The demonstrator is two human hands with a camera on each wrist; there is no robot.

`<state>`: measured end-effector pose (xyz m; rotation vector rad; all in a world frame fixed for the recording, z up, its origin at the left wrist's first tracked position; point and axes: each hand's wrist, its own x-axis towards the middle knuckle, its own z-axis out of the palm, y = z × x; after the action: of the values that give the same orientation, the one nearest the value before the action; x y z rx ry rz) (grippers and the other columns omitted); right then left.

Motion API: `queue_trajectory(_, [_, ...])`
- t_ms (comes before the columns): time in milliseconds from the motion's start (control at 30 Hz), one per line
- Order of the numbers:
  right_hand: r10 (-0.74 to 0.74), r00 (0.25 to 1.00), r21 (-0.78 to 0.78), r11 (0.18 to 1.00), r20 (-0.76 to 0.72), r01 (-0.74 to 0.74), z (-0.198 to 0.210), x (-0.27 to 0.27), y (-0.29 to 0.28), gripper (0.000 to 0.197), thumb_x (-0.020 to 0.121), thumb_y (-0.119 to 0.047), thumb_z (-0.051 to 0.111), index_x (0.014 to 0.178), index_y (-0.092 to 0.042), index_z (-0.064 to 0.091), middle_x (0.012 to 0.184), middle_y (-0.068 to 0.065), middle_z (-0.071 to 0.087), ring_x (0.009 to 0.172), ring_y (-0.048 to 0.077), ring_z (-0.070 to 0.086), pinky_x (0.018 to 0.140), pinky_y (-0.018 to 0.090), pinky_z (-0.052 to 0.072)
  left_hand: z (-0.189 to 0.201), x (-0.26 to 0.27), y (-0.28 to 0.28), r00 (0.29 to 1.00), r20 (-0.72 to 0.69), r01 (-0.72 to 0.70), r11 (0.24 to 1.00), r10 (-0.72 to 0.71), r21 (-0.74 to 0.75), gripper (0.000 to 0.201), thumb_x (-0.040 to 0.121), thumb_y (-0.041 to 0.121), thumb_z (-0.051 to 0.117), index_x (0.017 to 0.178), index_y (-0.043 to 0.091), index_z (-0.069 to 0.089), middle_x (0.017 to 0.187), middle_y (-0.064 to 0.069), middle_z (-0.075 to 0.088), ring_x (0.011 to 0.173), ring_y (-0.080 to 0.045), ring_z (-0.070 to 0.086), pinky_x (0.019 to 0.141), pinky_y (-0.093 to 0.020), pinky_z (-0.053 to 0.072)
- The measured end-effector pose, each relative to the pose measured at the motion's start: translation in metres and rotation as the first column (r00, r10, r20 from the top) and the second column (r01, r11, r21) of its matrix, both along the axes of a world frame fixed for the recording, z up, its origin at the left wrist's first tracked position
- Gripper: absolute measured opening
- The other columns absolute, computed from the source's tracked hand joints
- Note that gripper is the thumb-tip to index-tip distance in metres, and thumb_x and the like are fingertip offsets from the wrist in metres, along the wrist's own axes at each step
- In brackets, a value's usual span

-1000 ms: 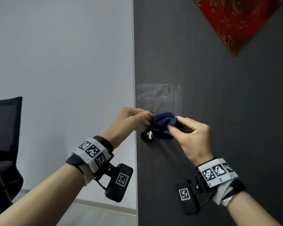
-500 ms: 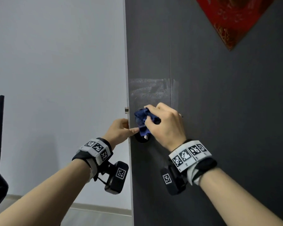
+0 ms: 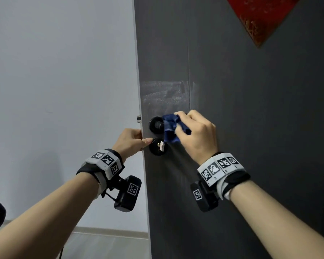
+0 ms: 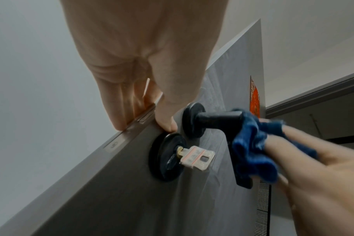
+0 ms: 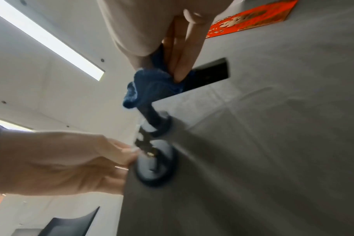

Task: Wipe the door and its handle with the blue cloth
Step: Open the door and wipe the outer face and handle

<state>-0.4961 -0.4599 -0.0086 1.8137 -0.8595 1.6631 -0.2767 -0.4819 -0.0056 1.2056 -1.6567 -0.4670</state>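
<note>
Right hand (image 3: pixel 196 135) clenched round blue cloth (image 3: pixel 171 128), bunched on handle (image 4: pixel 218 119) near door (image 3: pixel 251 146) free edge. Left hand (image 3: pixel 129 141) pinching that edge. Risks: cloth snagging key (image 4: pixel 196 157); lever dipping under pressure; door swinging if pinch slips. Count: one cloth, one handle, two rosettes, one key.

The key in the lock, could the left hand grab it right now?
Probably yes. The left hand grips the door edge, its thumb right beside the lock plate, and nothing covers the key. It would have to let go of the door first.
</note>
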Motion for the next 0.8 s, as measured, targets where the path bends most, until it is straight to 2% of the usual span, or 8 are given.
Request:
queue_trajectory(100, [0.035,0.996,0.084,0.996,-0.087,-0.027,0.016,0.016,0.003,0.02,0.083,-0.022,0.063,0.099,-0.016,0.073,0.076,-0.003,0.05,0.071,0.021,0.05,0.059,0.031,0.042,0.003,-0.003,0.005,1.0,0.018,0.007,1.0,-0.007,0.008,0.046,0.083,0.028,0.077,0.103,-0.011,0.066,0.087,-0.016,0.063,0.08,-0.021,0.057,0.073,-0.035,0.047])
queue_trajectory(167, [0.007,0.992,0.197,0.98,-0.128,0.018,0.03,0.006,-0.004,0.023,0.081,-0.029,0.056,0.088,-0.015,0.072,0.074,-0.005,0.047,0.08,0.025,0.05,0.066,0.037,0.045,0.005,-0.003,0.002,1.0,0.013,0.011,1.0,-0.012,0.017,0.035,0.087,0.018,0.075,0.102,-0.013,0.066,0.084,-0.014,0.061,0.078,-0.02,0.055,0.071,-0.033,0.044])
queue_trajectory(300, [-0.118,0.981,0.492,0.852,-0.157,0.181,0.049,-0.036,-0.02,0.021,0.085,-0.029,0.056,0.068,-0.021,0.063,0.083,0.001,0.043,0.091,0.031,0.047,0.073,0.034,0.032,0.007,0.0,-0.008,1.0,-0.002,0.019,0.999,-0.019,0.03,0.026,0.086,0.012,0.075,0.1,-0.01,0.069,0.085,-0.013,0.064,0.078,-0.02,0.057,0.071,-0.032,0.044])
queue_trajectory(367, [-0.136,0.979,0.546,0.814,-0.152,0.197,0.048,-0.039,-0.022,0.029,0.089,-0.024,0.057,0.061,-0.026,0.051,0.092,0.004,0.046,0.095,0.032,0.047,0.076,0.032,0.031,0.007,0.004,-0.017,1.0,-0.006,0.013,1.0,-0.013,0.021,0.029,0.085,0.015,0.077,0.099,-0.01,0.07,0.085,-0.015,0.064,0.078,-0.021,0.058,0.071,-0.034,0.046])
queue_trajectory(500, [-0.089,0.983,0.493,0.855,-0.163,0.159,0.044,0.0,-0.024,0.024,0.094,-0.025,0.053,0.07,-0.022,0.054,0.094,0.005,0.052,0.091,0.032,0.053,0.074,0.033,0.033,0.003,0.014,-0.036,0.998,-0.021,0.054,0.998,-0.054,0.014,0.045,0.075,0.029,0.08,0.097,-0.009,0.069,0.083,-0.017,0.065,0.074,-0.019,0.058,0.071,-0.034,0.046])
queue_trajectory(667, [0.08,0.969,0.388,0.922,-0.234,0.017,0.041,0.046,-0.018,0.019,0.096,-0.029,0.062,0.1,-0.014,0.072,0.091,-0.003,0.053,0.086,0.018,0.051,0.071,0.035,0.044,0.005,0.026,-0.059,0.997,0.012,0.073,0.996,-0.074,0.049,0.008,0.083,0.014,0.078,0.089,0.011,0.074,0.086,-0.009,0.074,0.071,-0.014,0.06,0.069,-0.031,0.049])
queue_trajectory(733, [0.115,0.952,0.389,0.921,-0.283,0.004,0.041,0.049,-0.017,0.018,0.093,-0.03,0.065,0.1,-0.016,0.073,0.092,-0.006,0.055,0.088,0.016,0.052,0.07,0.037,0.048,0.009,0.029,-0.065,0.998,0.01,0.063,0.994,-0.064,0.091,0.012,0.08,0.009,0.078,0.08,0.018,0.071,0.085,-0.004,0.075,0.074,-0.016,0.066,0.069,-0.029,0.05])
queue_trajectory(800, [0.161,0.97,0.458,0.887,-0.18,-0.063,0.047,0.045,-0.024,0.016,0.091,-0.029,0.067,0.094,-0.016,0.075,0.088,-0.007,0.059,0.085,0.017,0.057,0.069,0.041,0.05,0.015,0.033,-0.068,0.998,-0.003,0.069,0.985,-0.07,0.157,0.013,0.079,0.009,0.08,0.081,0.019,0.071,0.087,-0.002,0.075,0.078,-0.019,0.071,0.068,-0.03,0.054])
